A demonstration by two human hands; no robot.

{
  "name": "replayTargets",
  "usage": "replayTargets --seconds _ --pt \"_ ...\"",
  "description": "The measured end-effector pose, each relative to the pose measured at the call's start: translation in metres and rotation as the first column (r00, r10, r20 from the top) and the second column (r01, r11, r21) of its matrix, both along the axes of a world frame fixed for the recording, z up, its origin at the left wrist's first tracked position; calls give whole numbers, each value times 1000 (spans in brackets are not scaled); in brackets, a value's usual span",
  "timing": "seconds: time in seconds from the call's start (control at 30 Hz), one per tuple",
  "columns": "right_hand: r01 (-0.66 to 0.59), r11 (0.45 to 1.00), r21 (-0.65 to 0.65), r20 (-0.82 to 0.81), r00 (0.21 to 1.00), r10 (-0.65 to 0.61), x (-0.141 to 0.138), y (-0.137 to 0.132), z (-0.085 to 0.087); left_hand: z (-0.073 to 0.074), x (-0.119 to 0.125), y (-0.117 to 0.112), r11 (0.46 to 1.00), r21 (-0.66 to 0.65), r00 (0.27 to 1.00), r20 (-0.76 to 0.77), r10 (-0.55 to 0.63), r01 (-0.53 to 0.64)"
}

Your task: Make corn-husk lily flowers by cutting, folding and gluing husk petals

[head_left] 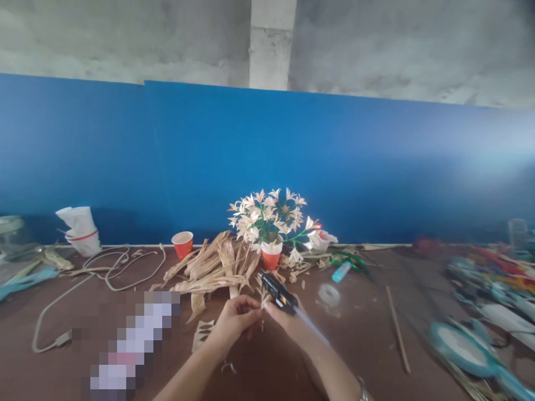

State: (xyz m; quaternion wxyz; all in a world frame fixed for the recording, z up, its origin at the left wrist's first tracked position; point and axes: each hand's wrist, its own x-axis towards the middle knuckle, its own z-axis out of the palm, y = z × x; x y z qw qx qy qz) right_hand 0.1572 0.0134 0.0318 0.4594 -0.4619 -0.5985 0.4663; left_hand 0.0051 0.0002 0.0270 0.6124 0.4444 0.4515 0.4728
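My left hand [237, 320] is closed in a pinch on a small pale piece of corn husk [264, 302]. Close beside it, my right hand [288, 322] is closed around a black glue gun [279, 292], its nozzle pointing forward and left. A clear glue stick [311, 324] trails from the back of the gun over my wrist. The fingertips of both hands meet at the husk piece, so its shape is mostly hidden. Left of my left wrist lies a cut pale husk sheet [203, 334].
Dry corn husks [213, 264] are heaped ahead. Behind my hands stands a red cup [271, 259] of white husk flowers [267, 214]. Another cup [183, 245] and a white cable [115, 278] lie leftward. On the right are a tape roll [329, 295], a stick [397, 328] and a blue ribbon spool [462, 348].
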Motion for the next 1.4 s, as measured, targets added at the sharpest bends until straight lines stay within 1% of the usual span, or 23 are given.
replayTargets --seconds 0.2,0.3,0.47,0.6,0.7,0.77,0.83,0.9,0.97,1.03,1.13,1.2,1.3,1.4 --pt "-49 998 44 38 998 47 -1 -5 11 3 1 -2 1000 -3 1000 -23 10 -10" --pt "-62 996 57 73 996 58 -2 -6 15 2 1 -1 1000 -3 1000 -26 15 -15" --pt "-82 993 82 89 993 74 -3 -4 14 -1 2 0 1000 1 1000 12 19 -19" --pt "-28 997 76 68 997 23 -3 -2 8 -2 2 1 1000 -23 999 29 19 -19" --pt "42 996 84 52 998 -46 -4 -1 5 -4 2 2 999 -19 998 -58 32 -33" --pt "100 991 95 30 994 -103 -4 1 3 -7 1 4 999 32 987 -153 47 -42" --pt "138 985 106 16 990 -140 -5 2 0 -11 1 4 991 124 964 -252 86 -56" --pt "175 978 112 14 984 -177 -6 2 -3 -15 0 5 972 228 929 -341 141 -64" --pt "235 965 116 21 971 -239 -7 2 -6 -17 0 4 953 294 901 -392 184 -67" --pt "235 965 116 39 970 -241 -6 2 -7 -16 0 4 958 283 910 -381 166 -56" --pt "143 982 125 56 987 -151 -4 3 -5 -10 1 2 977 212 940 -337 53 21" --pt "126 982 143 55 989 -135 -4 3 -5 -6 2 1 969 242 927 -374 40 56" --pt "177 975 137 49 981 -185 -4 5 -11 -3 2 -4 928 371 863 -480 158 37" --pt "246 961 130 16 968 -250 -6 6 -19 -1 3 -8 877 478 798 -546 256 45"
